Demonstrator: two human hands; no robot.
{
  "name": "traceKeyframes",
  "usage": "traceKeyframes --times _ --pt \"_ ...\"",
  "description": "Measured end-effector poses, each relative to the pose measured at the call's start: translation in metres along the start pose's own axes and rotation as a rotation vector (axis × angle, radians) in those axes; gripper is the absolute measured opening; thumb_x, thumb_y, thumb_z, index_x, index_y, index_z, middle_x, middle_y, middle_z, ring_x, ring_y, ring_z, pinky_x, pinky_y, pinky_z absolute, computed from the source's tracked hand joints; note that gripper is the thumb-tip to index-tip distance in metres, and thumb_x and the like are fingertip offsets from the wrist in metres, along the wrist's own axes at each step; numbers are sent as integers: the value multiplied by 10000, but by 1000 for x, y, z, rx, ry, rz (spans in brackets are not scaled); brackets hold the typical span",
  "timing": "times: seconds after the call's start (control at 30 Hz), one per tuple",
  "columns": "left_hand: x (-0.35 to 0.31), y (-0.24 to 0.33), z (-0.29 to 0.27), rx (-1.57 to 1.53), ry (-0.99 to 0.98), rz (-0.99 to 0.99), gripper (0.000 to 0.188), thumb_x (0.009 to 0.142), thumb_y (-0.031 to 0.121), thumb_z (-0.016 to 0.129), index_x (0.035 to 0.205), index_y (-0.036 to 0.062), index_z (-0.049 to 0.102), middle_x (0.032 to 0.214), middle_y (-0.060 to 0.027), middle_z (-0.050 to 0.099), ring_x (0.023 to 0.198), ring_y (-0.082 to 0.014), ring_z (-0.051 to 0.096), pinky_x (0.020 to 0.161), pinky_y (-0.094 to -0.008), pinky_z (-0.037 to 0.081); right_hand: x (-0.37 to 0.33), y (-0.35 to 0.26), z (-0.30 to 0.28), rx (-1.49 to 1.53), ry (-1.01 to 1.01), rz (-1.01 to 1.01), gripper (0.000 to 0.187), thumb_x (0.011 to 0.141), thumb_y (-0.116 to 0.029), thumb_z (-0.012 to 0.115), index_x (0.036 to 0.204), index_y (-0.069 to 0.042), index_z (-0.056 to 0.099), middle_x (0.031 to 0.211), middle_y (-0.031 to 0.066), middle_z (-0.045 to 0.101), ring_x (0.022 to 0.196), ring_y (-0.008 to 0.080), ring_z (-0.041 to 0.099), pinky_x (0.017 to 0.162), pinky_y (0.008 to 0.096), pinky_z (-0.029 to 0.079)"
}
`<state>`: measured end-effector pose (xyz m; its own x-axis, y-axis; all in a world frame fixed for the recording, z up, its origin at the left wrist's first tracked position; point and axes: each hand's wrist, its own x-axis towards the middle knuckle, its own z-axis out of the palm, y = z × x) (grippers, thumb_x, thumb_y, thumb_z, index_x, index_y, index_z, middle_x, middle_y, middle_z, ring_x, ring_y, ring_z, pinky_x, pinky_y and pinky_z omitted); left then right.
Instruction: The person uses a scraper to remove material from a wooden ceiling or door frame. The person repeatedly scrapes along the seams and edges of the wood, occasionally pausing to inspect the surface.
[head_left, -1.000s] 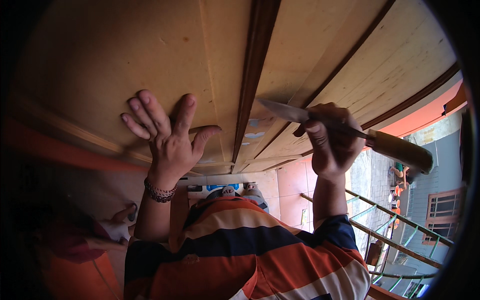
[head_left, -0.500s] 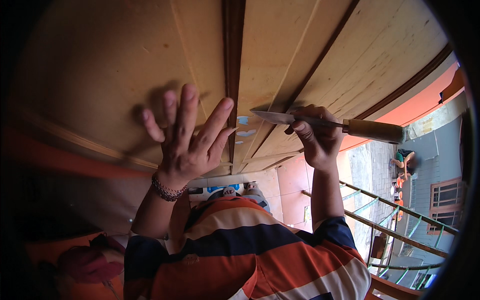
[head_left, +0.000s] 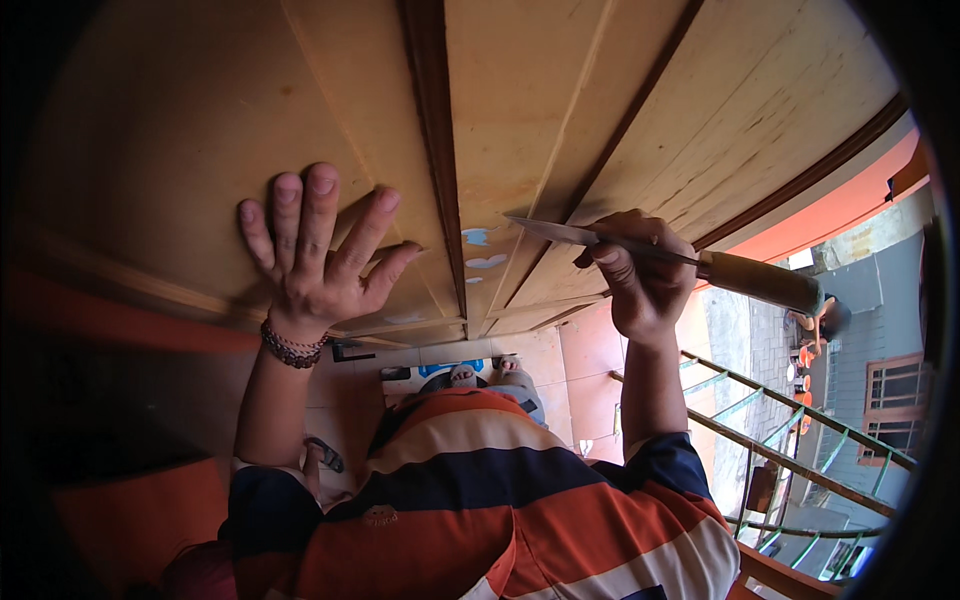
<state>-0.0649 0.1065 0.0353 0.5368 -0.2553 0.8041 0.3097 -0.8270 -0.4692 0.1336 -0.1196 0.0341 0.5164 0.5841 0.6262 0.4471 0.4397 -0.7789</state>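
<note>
fingers of left hand (head_left: 318,262) spread flat on wood panel (head_left: 190,130), right hand (head_left: 640,280) fingers gripping chisel (head_left: 680,260), pale blue-white patches (head_left: 480,248) nr blade tip

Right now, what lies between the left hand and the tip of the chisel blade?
In the head view, a dark wooden strip runs down the pale wooden panel between the left hand and the chisel held by the right hand.

wooden-handled chisel (head_left: 680,262) held level, blade tip against pale door panel (head_left: 530,120)
</note>
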Motion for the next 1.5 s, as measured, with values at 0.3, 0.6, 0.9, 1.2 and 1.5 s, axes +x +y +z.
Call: traceKeyframes --times 0.3,0.6,0.9,1.2,1.5 --pt "-6 2 9 -93 147 -70 511 893 437 592 1297 126 589 1463 -172 419 1411 -371 288 1169 -534 76 0 1 1 -69 -52 -5 177 859 -115 724 921 28 640 755 69 654 690 144 608 636 259 475" --pt "-7 3 8 -86 136 -84 525 909 439 567 1315 107 572 1459 -165 426 1411 -368 291 1168 -533 83 7 2 -1 -231 -186 -154 224 875 -116 698 949 66 590 799 152 649 654 181 616 586 275 498" --pt "-5 -3 4 -23 87 9 637 899 457 569 1378 45 480 1489 -238 344 1425 -398 239 1161 -535 93 -4 -1 4 -69 10 -56 146 848 -92 723 872 1 613 742 102 654 640 190 628 573 294 489" --pt "-5 -3 4 -20 89 11 633 902 457 564 1375 44 484 1490 -238 343 1425 -396 239 1160 -538 97 -8 9 2 -122 -75 -135 203 873 -84 691 953 73 590 806 145 645 642 178 613 583 271 504" --pt "-6 -2 3 -22 80 6 634 898 460 570 1371 45 489 1486 -240 349 1425 -396 240 1160 -541 95 -8 4 7 -96 -11 -65 135 854 -76 709 881 21 620 742 109 660 621 177 618 575 276 479"
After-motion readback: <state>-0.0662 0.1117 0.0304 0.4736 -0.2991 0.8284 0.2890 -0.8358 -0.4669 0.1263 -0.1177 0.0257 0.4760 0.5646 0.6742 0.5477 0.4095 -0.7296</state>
